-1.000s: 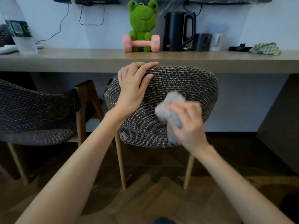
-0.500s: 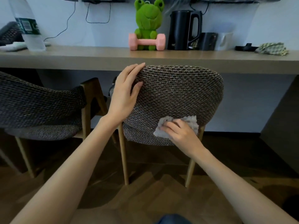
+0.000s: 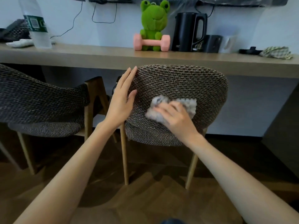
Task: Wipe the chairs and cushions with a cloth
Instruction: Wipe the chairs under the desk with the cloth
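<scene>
Left grip (image 3: 120, 104) flat, right grip (image 3: 175, 118) splayed.

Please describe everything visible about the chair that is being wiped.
The chair has a curved backrest and seat in dark, coarse woven fabric on light wooden legs. It stands upright on the wood floor, facing the desk. The left hand rests flat on its left edge; the right hand presses a grey cloth on its back.
</scene>
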`<state>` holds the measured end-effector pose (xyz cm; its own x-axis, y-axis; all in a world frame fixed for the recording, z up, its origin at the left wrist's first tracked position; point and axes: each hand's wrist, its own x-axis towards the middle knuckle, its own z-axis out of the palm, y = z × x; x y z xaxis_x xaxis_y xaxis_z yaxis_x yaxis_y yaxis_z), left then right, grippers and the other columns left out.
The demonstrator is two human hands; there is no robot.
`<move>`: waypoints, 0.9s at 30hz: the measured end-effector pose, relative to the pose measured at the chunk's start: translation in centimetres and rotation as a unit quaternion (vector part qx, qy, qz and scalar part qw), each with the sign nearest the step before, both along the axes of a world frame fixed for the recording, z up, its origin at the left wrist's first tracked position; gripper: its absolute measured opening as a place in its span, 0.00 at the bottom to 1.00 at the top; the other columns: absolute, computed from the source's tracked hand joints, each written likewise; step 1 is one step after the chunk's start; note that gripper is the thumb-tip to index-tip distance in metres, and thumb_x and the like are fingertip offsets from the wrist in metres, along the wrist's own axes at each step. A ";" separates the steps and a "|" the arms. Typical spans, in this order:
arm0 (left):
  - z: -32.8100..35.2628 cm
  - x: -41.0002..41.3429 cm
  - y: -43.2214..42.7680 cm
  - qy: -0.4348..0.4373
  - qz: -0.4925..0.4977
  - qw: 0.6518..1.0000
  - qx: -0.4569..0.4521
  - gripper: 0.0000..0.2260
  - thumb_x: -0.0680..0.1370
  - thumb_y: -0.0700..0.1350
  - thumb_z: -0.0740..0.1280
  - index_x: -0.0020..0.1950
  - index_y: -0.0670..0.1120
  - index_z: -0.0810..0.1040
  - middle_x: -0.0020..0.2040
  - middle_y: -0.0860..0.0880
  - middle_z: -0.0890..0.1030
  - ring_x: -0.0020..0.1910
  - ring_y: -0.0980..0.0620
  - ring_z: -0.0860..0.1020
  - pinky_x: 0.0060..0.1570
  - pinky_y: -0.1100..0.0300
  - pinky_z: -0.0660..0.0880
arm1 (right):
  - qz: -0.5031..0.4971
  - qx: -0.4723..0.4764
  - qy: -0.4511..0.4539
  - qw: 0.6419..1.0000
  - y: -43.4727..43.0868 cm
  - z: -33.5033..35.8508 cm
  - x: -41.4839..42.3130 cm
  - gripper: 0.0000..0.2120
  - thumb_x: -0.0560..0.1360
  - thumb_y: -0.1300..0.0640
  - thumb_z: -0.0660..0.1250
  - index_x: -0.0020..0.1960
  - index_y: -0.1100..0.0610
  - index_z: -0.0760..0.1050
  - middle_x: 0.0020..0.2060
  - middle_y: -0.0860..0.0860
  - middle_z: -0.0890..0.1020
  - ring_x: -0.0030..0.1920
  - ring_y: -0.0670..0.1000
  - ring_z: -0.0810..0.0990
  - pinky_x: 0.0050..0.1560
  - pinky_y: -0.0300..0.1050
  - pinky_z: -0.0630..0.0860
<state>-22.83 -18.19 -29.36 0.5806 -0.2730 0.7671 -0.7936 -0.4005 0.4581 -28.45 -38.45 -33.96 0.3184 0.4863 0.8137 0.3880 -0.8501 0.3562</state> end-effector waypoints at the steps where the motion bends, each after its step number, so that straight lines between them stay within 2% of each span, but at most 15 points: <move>1: -0.2 -0.2 0.2 0.009 -0.002 1.000 0.001 0.28 0.80 0.36 0.60 0.77 0.51 0.56 0.77 0.49 0.57 0.76 0.57 0.54 0.75 0.57 0.53 | -0.005 -0.022 0.026 0.999 -0.4 -1.6 -0.1 0.15 0.68 0.67 0.72 0.56 0.64 0.81 0.51 0.56 0.83 0.49 0.53 0.70 0.50 0.46 0.73; 4: -0.9 -1.2 0.6 0.015 -0.005 1.000 -0.018 0.25 0.80 0.36 0.60 0.76 0.48 0.60 0.75 0.48 0.61 0.75 0.54 0.58 0.74 0.54 0.59 | -0.012 -0.041 0.113 0.993 -0.8 -4.0 -1.1 0.18 0.66 0.70 0.74 0.56 0.64 0.81 0.53 0.56 0.83 0.46 0.56 0.78 0.45 0.48 0.79; 7: -2.1 -3.3 0.9 0.029 -0.002 0.997 -0.072 0.18 0.80 0.37 0.61 0.71 0.47 0.69 0.62 0.48 0.71 0.61 0.54 0.72 0.62 0.58 0.72 | 0.010 0.040 0.144 0.989 0.3 -3.7 -2.1 0.22 0.65 0.68 0.76 0.58 0.65 0.77 0.54 0.59 0.80 0.49 0.58 0.79 0.50 0.51 0.77; 9: -3.1 -4.9 0.6 0.123 -0.027 0.989 -0.078 0.17 0.80 0.45 0.62 0.69 0.49 0.70 0.59 0.49 0.73 0.56 0.56 0.75 0.56 0.60 0.74 | 0.031 0.142 0.160 0.976 1.3 -3.1 -2.9 0.30 0.61 0.66 0.80 0.57 0.60 0.68 0.53 0.62 0.77 0.53 0.58 0.77 0.54 0.48 0.76; 11: -3.9 -6.3 -0.3 0.270 -0.081 0.957 -0.073 0.21 0.77 0.54 0.64 0.69 0.55 0.68 0.58 0.53 0.75 0.55 0.59 0.76 0.53 0.63 0.75 | 0.055 0.218 0.143 0.964 2.0 -2.2 -3.9 0.32 0.60 0.61 0.82 0.52 0.56 0.62 0.49 0.63 0.73 0.53 0.52 0.72 0.51 0.38 0.71; 12: -4.3 -6.8 -0.7 0.324 -0.102 0.938 -0.071 0.22 0.75 0.56 0.66 0.68 0.57 0.68 0.56 0.55 0.77 0.54 0.60 0.78 0.51 0.64 0.76 | 0.065 0.237 0.128 0.961 2.1 -1.8 -4.4 0.32 0.60 0.59 0.82 0.50 0.56 0.61 0.47 0.62 0.72 0.50 0.49 0.69 0.49 0.36 0.68; 14: -4.8 -7.3 -1.3 0.354 -0.123 0.924 -0.074 0.15 0.74 0.53 0.70 0.60 0.55 0.75 0.49 0.56 0.82 0.48 0.61 0.81 0.46 0.66 0.77 | 0.072 0.241 0.117 0.961 1.8 -1.0 -5.5 0.32 0.60 0.58 0.82 0.49 0.56 0.60 0.45 0.61 0.71 0.47 0.48 0.67 0.47 0.35 0.66; 17: -4.7 -7.5 -1.2 0.319 -0.148 0.927 -0.129 0.05 0.75 0.44 0.70 0.49 0.46 0.82 0.43 0.53 0.84 0.42 0.60 0.81 0.41 0.69 0.75 | 0.062 0.218 0.152 0.962 0.9 -0.4 -6.8 0.29 0.62 0.58 0.81 0.51 0.58 0.64 0.50 0.60 0.72 0.52 0.51 0.70 0.50 0.40 0.71; 19: -4.3 -7.3 -0.6 0.312 -0.164 0.923 -0.153 0.04 0.76 0.43 0.68 0.49 0.45 0.81 0.44 0.52 0.84 0.43 0.59 0.81 0.41 0.68 0.75 | 0.023 0.223 0.174 0.959 0.5 0.0 -7.3 0.25 0.64 0.56 0.80 0.53 0.61 0.70 0.54 0.58 0.74 0.55 0.55 0.72 0.53 0.46 0.73; 22: -2.9 -6.6 0.0 0.290 -0.172 0.924 -0.179 0.06 0.78 0.43 0.66 0.53 0.46 0.79 0.49 0.51 0.83 0.48 0.56 0.80 0.46 0.62 0.77 | -0.001 0.215 0.154 0.964 0.8 1.5 -7.2 0.17 0.69 0.54 0.74 0.53 0.60 0.76 0.55 0.55 0.76 0.55 0.55 0.74 0.55 0.46 0.73; 24: -1.5 -6.1 -0.2 0.216 -0.133 0.946 -0.203 0.05 0.79 0.42 0.65 0.54 0.47 0.77 0.51 0.51 0.80 0.50 0.54 0.80 0.50 0.56 0.77 | 0.019 0.218 0.100 0.971 1.4 3.4 -6.3 0.13 0.70 0.56 0.72 0.53 0.59 0.78 0.54 0.54 0.78 0.55 0.55 0.75 0.59 0.41 0.70; 27: 0.5 -5.5 -1.3 0.028 -0.019 0.975 -0.218 0.12 0.78 0.40 0.66 0.59 0.49 0.71 0.54 0.52 0.73 0.52 0.56 0.76 0.51 0.61 0.75 | 0.038 0.247 0.032 0.968 2.5 6.1 -4.2 0.14 0.71 0.63 0.72 0.56 0.59 0.80 0.55 0.54 0.80 0.56 0.55 0.76 0.63 0.34 0.65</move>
